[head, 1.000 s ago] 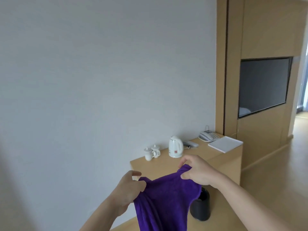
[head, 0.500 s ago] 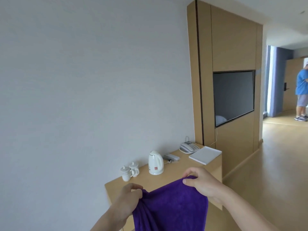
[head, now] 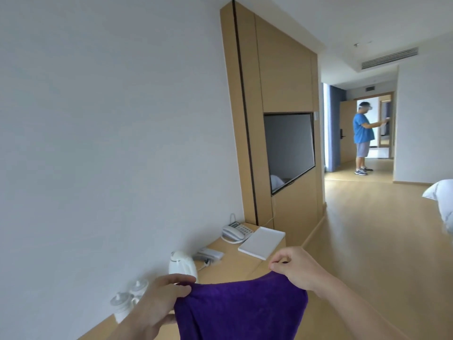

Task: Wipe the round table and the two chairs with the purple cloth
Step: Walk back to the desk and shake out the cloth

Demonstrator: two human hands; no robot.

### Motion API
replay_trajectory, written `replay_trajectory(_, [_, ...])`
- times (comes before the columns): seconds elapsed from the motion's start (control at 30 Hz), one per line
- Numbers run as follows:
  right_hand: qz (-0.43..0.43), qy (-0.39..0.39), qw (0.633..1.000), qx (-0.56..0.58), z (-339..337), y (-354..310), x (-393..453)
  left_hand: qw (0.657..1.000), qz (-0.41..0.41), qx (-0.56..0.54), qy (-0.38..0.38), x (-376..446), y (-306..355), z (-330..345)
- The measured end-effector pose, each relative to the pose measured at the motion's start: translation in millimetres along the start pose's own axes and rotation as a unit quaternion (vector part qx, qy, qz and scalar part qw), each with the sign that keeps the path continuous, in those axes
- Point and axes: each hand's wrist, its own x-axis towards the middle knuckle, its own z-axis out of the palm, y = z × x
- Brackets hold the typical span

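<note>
The purple cloth (head: 241,310) hangs spread out at the bottom of the head view, held up in front of me by its top edge. My left hand (head: 159,301) pinches its upper left corner. My right hand (head: 293,269) pinches its upper right corner, fingers closed on the fabric. The cloth's lower part runs out of frame. No round table or chairs are in view.
A wooden counter (head: 228,261) along the white wall carries a white kettle (head: 182,266), two lidded cups (head: 127,300), a telephone (head: 235,231) and a white pad (head: 262,242). A wall TV (head: 288,150) hangs beyond. A person (head: 362,138) stands down the hallway. White bedding (head: 441,200) sits at right.
My view has swung to the right and upward, revealing the hallway, the person and the bed. My hands have drawn apart, spreading the cloth wider between them.
</note>
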Motion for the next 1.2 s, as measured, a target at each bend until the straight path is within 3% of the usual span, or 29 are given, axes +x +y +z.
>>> replay_trajectory(0.1, [0.009, -0.030, 0.999, -0.005, -27, 22, 27, 1.000, 0.019, -0.019, 0.000, 33, 16, 30])
replay_trajectory(0.27, [0.011, -0.195, 0.974, -0.120, -91, 60, 80, 0.999, 0.047, -0.005, -0.017, 90, 48, 99])
replay_trajectory(0.37, [0.002, -0.176, 0.967, -0.185, -128, 88, 117, 0.994, 0.074, 0.079, -0.016, 123, 66, 144])
replay_trajectory(0.5, [-0.054, -0.117, 0.966, -0.224, -180, 117, 170, 0.960, 0.155, 0.228, 0.038, 172, 78, 197])
replay_trajectory(0.67, [-0.083, -0.069, 0.972, -0.208, -220, 142, 234, 0.940, 0.149, 0.292, 0.090, 226, 95, 227])
replay_trajectory(0.97, [-0.071, -0.040, 0.981, -0.177, -264, 188, 368, 0.905, 0.197, 0.358, 0.123, 334, 158, 278])
replay_trajectory(1.2, [-0.086, -0.019, 0.983, -0.163, -288, 202, 464, 0.920, 0.188, 0.322, 0.124, 427, 192, 313])
